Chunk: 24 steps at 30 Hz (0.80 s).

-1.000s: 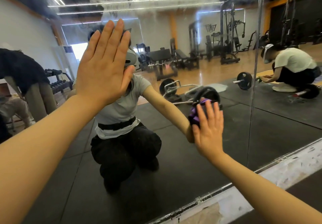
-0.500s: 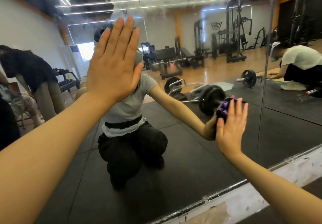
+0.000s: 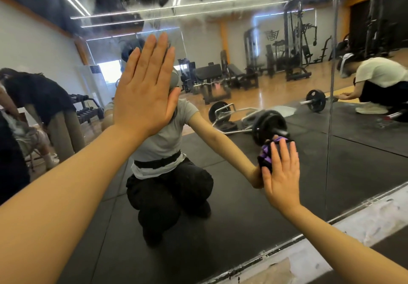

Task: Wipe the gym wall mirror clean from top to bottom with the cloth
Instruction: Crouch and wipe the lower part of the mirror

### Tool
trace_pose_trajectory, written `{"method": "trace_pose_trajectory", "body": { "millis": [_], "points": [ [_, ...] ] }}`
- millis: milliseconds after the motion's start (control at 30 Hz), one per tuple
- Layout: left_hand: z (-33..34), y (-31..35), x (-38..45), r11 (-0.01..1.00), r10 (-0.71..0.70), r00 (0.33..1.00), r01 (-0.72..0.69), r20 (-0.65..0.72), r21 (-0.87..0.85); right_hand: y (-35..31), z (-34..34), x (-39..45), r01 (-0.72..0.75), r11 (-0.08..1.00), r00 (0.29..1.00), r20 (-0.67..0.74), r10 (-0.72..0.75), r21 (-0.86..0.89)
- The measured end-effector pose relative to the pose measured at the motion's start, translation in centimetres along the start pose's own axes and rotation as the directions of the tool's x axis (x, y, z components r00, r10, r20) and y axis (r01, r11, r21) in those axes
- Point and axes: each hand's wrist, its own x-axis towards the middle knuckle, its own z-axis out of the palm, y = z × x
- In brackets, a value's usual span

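Right hand (image 3: 281,173): fingers straight and together, pressing the purple-and-black cloth (image 3: 268,154) flat on the lower mirror (image 3: 242,195), near its bottom edge. Left hand (image 3: 144,89): fingers straight, close together, palm braced higher on the glass. Step in hand, judged: wiping the low band. Next move needs even pressure and overlapping passes. Cloth bunched, mostly hidden. Hazy smears remain along the top.

Mirror (image 3: 231,195): left hand (image 3: 143,93) flat on glass, fingers straight. Right hand (image 3: 281,173) presses purple cloth (image 3: 266,154) to glass, low right. Smears along top.
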Motion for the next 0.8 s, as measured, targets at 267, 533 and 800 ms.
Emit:
{"method": "trace_pose_trajectory", "body": {
  "millis": [267, 533, 800],
  "points": [
    [0.0, 0.0, 0.0, 1.0, -0.011, 1.0, 0.01, 0.022, 0.006, 2.6, -2.6, 1.7, -0.169, 0.983, 0.984, 0.063, 0.164, 0.077],
    [-1.0, -0.1, 0.2, 0.995, -0.034, 0.997, 0.039, 0.063, -0.087, -7.5, -2.2, 7.7, 0.079, 0.969, 0.997, -0.024, -0.076, 0.235],
    [-3.1, -0.5, -1.7, 0.98, 0.158, 0.981, -0.142, 0.111, -0.142, -15.3, -4.5, 15.0, 0.104, 0.896, 0.994, -0.064, -0.085, 0.432]
  ]
}}
